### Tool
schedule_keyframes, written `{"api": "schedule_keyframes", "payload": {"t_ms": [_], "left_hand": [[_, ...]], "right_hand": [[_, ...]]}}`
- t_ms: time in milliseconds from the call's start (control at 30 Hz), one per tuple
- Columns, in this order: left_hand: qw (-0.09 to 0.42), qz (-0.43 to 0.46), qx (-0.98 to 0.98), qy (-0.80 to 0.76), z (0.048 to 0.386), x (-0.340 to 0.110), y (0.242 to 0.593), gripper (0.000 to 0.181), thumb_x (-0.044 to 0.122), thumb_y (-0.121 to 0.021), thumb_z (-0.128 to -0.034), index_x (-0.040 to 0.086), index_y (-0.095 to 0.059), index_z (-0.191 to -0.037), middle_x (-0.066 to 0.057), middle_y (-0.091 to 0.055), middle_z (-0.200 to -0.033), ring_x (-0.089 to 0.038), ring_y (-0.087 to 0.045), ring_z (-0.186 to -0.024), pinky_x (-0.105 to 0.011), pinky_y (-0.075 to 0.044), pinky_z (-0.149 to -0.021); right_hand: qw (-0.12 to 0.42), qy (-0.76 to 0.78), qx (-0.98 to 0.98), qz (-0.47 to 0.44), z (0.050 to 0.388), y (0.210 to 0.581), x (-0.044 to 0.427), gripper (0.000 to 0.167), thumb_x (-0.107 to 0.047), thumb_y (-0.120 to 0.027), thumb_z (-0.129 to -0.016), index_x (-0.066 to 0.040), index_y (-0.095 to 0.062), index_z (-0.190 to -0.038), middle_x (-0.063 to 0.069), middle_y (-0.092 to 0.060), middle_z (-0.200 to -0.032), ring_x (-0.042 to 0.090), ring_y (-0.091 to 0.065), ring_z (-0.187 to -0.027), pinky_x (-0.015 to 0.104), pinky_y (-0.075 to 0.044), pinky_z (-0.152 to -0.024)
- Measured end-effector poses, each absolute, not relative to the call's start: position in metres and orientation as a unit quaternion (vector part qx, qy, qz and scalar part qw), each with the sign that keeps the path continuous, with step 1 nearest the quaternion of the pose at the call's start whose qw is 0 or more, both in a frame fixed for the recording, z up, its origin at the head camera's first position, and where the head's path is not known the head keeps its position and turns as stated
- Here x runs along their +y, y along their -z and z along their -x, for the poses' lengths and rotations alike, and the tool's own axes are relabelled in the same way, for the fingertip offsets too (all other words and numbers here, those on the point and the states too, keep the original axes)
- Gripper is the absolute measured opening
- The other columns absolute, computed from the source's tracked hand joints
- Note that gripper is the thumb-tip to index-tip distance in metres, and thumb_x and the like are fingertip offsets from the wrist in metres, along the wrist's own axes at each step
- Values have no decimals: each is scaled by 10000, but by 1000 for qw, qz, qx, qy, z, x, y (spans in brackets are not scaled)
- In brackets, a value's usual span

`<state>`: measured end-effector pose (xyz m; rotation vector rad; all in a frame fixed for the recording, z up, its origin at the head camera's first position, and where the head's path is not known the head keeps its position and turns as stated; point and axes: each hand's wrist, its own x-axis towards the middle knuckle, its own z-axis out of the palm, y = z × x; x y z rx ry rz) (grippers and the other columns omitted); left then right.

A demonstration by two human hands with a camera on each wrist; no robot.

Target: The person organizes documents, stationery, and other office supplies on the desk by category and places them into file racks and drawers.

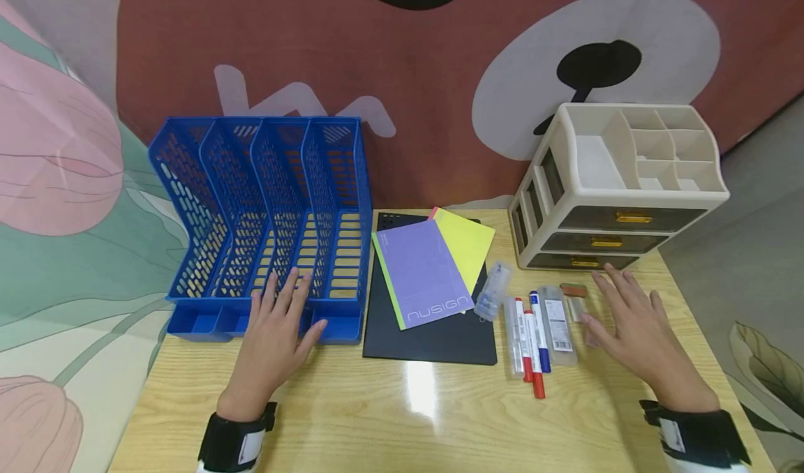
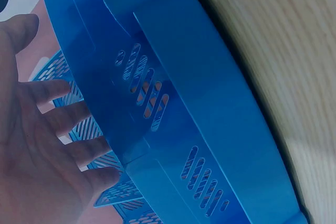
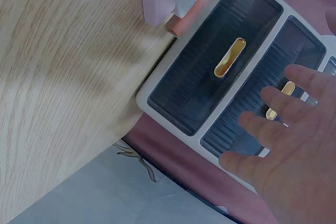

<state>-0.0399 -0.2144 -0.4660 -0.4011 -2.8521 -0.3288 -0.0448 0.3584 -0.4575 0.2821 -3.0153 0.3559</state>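
My left hand [image 1: 273, 340], fingers spread and holding nothing, is over the front of a blue file rack [image 1: 339, 288]. In the left wrist view its fingers extend beside the rack's front wall [image 2: 194, 93]; whether they touch it I cannot tell. My right hand [image 1: 643, 337] is also spread and holds nothing, in front of a white desk organizer [image 1: 647, 199] with dark drawers and gold handles. Nearest to it are a small reddish-brown block [image 1: 574, 290] and pale eraser-like blocks [image 1: 576, 310], partly hidden by the hand in the head view.
Between rack and organizer, a purple notebook [image 1: 421, 271] and a yellow notebook [image 1: 471, 239] overlap on a black folder [image 1: 433, 347]. To their right lie a clear case [image 1: 493, 291], red markers [image 1: 527, 361], a blue marker [image 1: 539, 330] and a labelled clear box [image 1: 557, 326].
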Motion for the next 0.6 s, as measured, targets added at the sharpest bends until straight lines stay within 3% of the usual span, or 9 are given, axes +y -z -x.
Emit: {"api": "schedule_keyframes", "payload": {"t_ms": [333,500,600], "left_hand": [[113,138,-977,113,39,-215,466,846,458,-694,-948,129,-316,-1630,-186,-298,-1682,-495,-209,-1552,-749,-213,-1184],[116,139,-978,107,38,-215,463,846,455,-700,-942,119,-329,-1624,-190,-304,-1679,-500,-228,-1544,-747,-237,-1176],[116,140,-978,102,37,-214,459,855,460,-699,-942,124,-317,-1629,-183,-293,-1685,-496,-227,-1546,-743,-239,-1178]], "right_hand": [[45,-117,-987,-104,43,459,355,786,-381,-654,-978,-54,-315,-1607,274,-298,-1641,520,-214,-1528,799,-65,-1169],[63,-115,-983,-126,45,457,348,741,-344,-710,-944,-35,-415,-1549,293,-410,-1562,532,-380,-1409,766,-227,-1152],[74,-121,-979,-145,48,454,340,625,-323,-739,-925,-54,-530,-1450,282,-475,-1512,527,-450,-1347,729,-342,-1093]]}}
